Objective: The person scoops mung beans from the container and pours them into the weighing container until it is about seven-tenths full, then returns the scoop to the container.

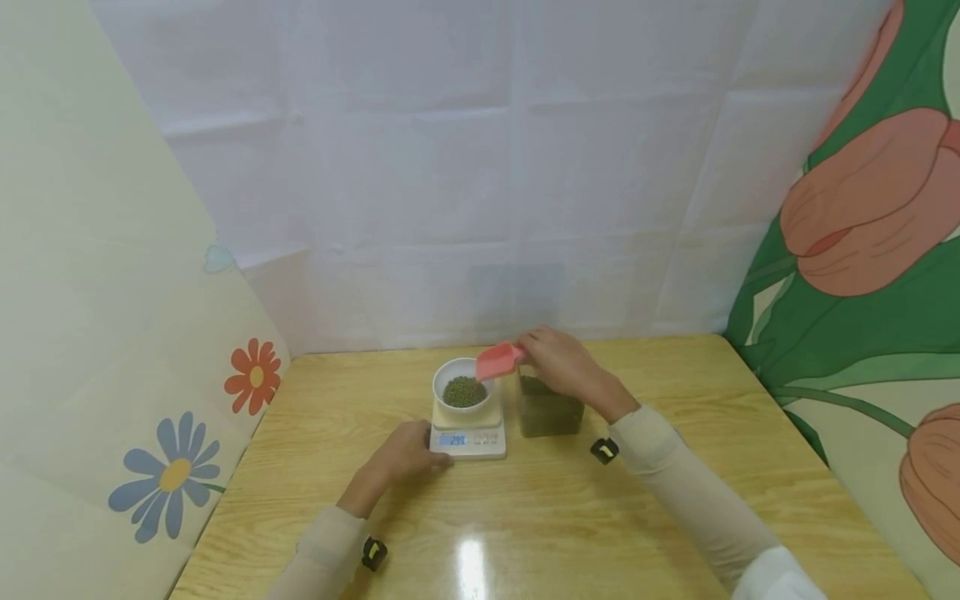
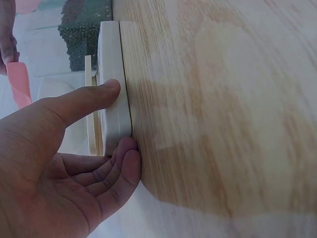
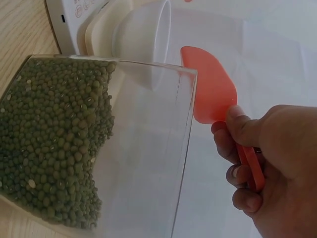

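My right hand grips the handle of a pinkish-red scoop, whose blade is over the right rim of a white bowl. Green mung beans lie in the bowl, which stands on a white kitchen scale with a lit display. Holding the scale's front left corner is my left hand, thumb along the front and fingers curled at the side, as the left wrist view shows. Below my right hand stands a clear container partly filled with mung beans. Whether the scoop holds beans, I cannot tell.
The wooden table ends at a white sheet hung behind it. Painted walls with flowers flank it left and right. The container stands close to the scale's right side.
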`<action>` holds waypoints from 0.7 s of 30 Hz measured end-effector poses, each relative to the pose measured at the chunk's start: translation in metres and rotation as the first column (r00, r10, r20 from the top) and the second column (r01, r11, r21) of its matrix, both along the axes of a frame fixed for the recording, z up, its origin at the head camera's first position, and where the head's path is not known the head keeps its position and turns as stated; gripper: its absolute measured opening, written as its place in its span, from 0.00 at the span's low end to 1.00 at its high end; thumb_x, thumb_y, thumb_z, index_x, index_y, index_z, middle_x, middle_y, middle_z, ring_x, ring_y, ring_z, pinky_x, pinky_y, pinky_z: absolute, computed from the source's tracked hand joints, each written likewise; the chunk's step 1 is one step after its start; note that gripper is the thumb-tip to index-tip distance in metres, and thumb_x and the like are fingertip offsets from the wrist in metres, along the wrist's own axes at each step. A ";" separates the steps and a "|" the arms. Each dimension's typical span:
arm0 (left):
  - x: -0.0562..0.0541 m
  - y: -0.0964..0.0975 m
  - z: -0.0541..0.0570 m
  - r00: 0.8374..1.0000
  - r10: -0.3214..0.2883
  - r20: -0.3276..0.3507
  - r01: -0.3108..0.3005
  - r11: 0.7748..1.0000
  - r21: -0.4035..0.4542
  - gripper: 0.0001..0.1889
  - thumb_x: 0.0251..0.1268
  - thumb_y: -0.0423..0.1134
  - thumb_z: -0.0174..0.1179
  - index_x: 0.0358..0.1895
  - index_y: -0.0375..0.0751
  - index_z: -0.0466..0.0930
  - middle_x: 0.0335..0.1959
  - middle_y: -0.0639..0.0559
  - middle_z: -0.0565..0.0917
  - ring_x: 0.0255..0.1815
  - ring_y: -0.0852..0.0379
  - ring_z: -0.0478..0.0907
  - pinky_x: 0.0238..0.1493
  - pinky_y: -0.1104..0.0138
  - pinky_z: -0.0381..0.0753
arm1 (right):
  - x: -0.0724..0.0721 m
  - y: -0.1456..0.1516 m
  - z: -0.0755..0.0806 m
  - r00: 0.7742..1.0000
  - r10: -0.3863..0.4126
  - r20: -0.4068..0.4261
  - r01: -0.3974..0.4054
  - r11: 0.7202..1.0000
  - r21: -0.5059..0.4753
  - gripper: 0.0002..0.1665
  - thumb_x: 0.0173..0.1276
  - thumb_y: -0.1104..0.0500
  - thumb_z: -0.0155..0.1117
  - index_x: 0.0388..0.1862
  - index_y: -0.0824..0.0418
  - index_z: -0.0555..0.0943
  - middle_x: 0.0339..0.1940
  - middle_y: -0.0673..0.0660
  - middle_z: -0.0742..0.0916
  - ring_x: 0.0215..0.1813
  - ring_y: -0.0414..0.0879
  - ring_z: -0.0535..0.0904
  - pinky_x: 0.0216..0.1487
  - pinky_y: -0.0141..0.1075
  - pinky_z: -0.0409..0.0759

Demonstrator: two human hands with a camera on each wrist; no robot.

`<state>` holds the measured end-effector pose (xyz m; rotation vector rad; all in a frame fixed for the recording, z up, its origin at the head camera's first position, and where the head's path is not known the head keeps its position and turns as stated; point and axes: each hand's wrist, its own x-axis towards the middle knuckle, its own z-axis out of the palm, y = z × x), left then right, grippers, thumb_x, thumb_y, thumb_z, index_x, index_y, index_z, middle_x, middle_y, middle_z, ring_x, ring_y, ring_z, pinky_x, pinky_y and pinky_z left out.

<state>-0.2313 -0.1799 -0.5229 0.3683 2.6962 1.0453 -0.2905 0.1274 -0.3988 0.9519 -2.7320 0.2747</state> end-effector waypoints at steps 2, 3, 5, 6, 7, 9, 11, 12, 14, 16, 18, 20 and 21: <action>0.000 0.000 0.000 1.000 -0.001 0.001 0.001 1.000 0.001 0.17 0.57 0.42 0.80 0.43 0.39 0.85 0.32 0.52 0.86 0.30 0.56 0.79 0.35 0.64 0.82 | 0.001 0.002 0.001 1.000 -0.013 0.007 0.013 1.000 0.004 0.16 0.77 0.54 0.67 0.55 0.65 0.85 0.53 0.61 0.91 0.57 0.57 0.86 0.62 0.50 0.85; 0.000 0.000 0.000 1.000 -0.002 0.001 0.002 1.000 0.002 0.17 0.57 0.42 0.80 0.43 0.39 0.85 0.32 0.52 0.86 0.30 0.56 0.79 0.35 0.64 0.82 | 0.002 0.004 0.001 1.000 -0.019 0.010 0.019 1.000 0.004 0.16 0.77 0.55 0.67 0.55 0.65 0.85 0.53 0.61 0.90 0.58 0.57 0.86 0.62 0.50 0.85; 0.000 0.001 0.001 1.000 -0.003 0.002 0.003 1.000 0.003 0.16 0.57 0.42 0.80 0.43 0.40 0.85 0.32 0.52 0.86 0.30 0.56 0.80 0.35 0.64 0.82 | 0.003 0.007 0.002 1.000 -0.025 0.008 0.025 1.000 -0.001 0.16 0.77 0.55 0.67 0.55 0.65 0.85 0.53 0.61 0.90 0.57 0.57 0.86 0.62 0.51 0.85; 0.001 0.001 0.001 1.000 -0.006 0.001 0.006 1.000 0.007 0.16 0.57 0.42 0.80 0.44 0.40 0.85 0.32 0.52 0.86 0.30 0.56 0.80 0.35 0.64 0.82 | 0.004 0.008 0.002 1.000 -0.025 0.006 0.025 1.000 -0.002 0.15 0.77 0.56 0.67 0.54 0.65 0.85 0.52 0.61 0.90 0.57 0.57 0.86 0.62 0.51 0.85; 0.001 0.001 0.001 1.000 -0.007 0.000 0.007 1.000 0.010 0.16 0.57 0.41 0.80 0.44 0.40 0.85 0.32 0.52 0.87 0.30 0.56 0.80 0.35 0.63 0.82 | 0.004 0.010 0.003 1.000 -0.025 0.001 0.025 1.000 -0.003 0.15 0.77 0.56 0.67 0.54 0.65 0.85 0.52 0.61 0.90 0.56 0.57 0.86 0.61 0.51 0.85; 0.000 0.000 0.001 1.000 -0.009 0.001 0.009 1.000 0.014 0.16 0.57 0.42 0.80 0.44 0.40 0.85 0.32 0.52 0.87 0.30 0.56 0.80 0.34 0.63 0.82 | 0.005 0.013 0.004 1.000 -0.022 -0.011 0.021 1.000 -0.011 0.15 0.77 0.55 0.67 0.53 0.65 0.85 0.51 0.61 0.91 0.55 0.57 0.86 0.60 0.51 0.86; 0.000 0.000 0.001 1.000 -0.009 0.002 0.009 1.000 0.017 0.16 0.57 0.42 0.80 0.44 0.40 0.85 0.32 0.52 0.87 0.30 0.56 0.80 0.34 0.64 0.82 | 0.005 0.016 0.004 1.000 -0.016 -0.024 0.015 1.000 -0.021 0.15 0.77 0.55 0.67 0.52 0.65 0.85 0.49 0.61 0.90 0.54 0.57 0.86 0.59 0.51 0.86; 0.000 0.000 0.001 1.000 -0.010 0.002 0.010 1.000 0.018 0.17 0.57 0.41 0.80 0.44 0.39 0.85 0.32 0.52 0.87 0.30 0.56 0.80 0.34 0.64 0.82 | 0.005 0.018 0.004 1.000 -0.015 -0.027 0.014 1.000 -0.024 0.15 0.77 0.54 0.67 0.52 0.65 0.85 0.49 0.61 0.90 0.53 0.58 0.86 0.59 0.51 0.86; 0.000 0.000 0.001 1.000 -0.009 0.003 0.009 1.000 0.015 0.17 0.57 0.42 0.80 0.44 0.39 0.85 0.32 0.52 0.87 0.30 0.56 0.80 0.34 0.64 0.82 | 0.006 0.020 0.004 0.999 -0.015 -0.034 0.014 0.999 -0.033 0.15 0.77 0.54 0.66 0.51 0.65 0.85 0.49 0.61 0.91 0.53 0.58 0.86 0.58 0.51 0.87; 0.000 0.000 0.001 1.000 -0.009 0.001 0.009 1.000 0.012 0.17 0.57 0.42 0.80 0.43 0.39 0.85 0.32 0.52 0.87 0.30 0.57 0.80 0.34 0.64 0.82 | 0.006 0.022 0.004 0.999 -0.018 -0.033 0.017 0.999 -0.038 0.15 0.77 0.54 0.66 0.51 0.65 0.85 0.48 0.62 0.90 0.53 0.58 0.86 0.58 0.51 0.87; 0.000 0.000 0.001 1.000 -0.010 -0.002 0.010 1.000 0.008 0.17 0.56 0.42 0.80 0.43 0.39 0.85 0.32 0.52 0.87 0.30 0.57 0.79 0.33 0.64 0.82 | 0.007 0.023 0.005 0.999 -0.024 -0.029 0.023 0.999 -0.036 0.15 0.77 0.54 0.66 0.51 0.66 0.85 0.48 0.62 0.90 0.53 0.58 0.86 0.57 0.52 0.87; 0.000 0.000 0.001 1.000 -0.010 -0.004 0.010 1.000 0.008 0.17 0.56 0.42 0.80 0.43 0.39 0.85 0.32 0.52 0.87 0.30 0.57 0.79 0.33 0.64 0.82 | 0.007 0.024 0.006 0.999 -0.033 -0.024 0.032 0.999 -0.032 0.15 0.77 0.55 0.66 0.52 0.66 0.85 0.49 0.62 0.90 0.53 0.58 0.86 0.58 0.52 0.87; 0.000 0.000 0.001 1.000 -0.011 -0.005 0.011 1.000 0.007 0.17 0.56 0.42 0.80 0.43 0.39 0.85 0.32 0.52 0.87 0.29 0.57 0.79 0.33 0.64 0.82 | 0.008 0.025 0.007 0.999 -0.038 -0.019 0.037 0.999 -0.031 0.15 0.77 0.55 0.66 0.52 0.66 0.85 0.49 0.62 0.90 0.54 0.58 0.86 0.58 0.52 0.87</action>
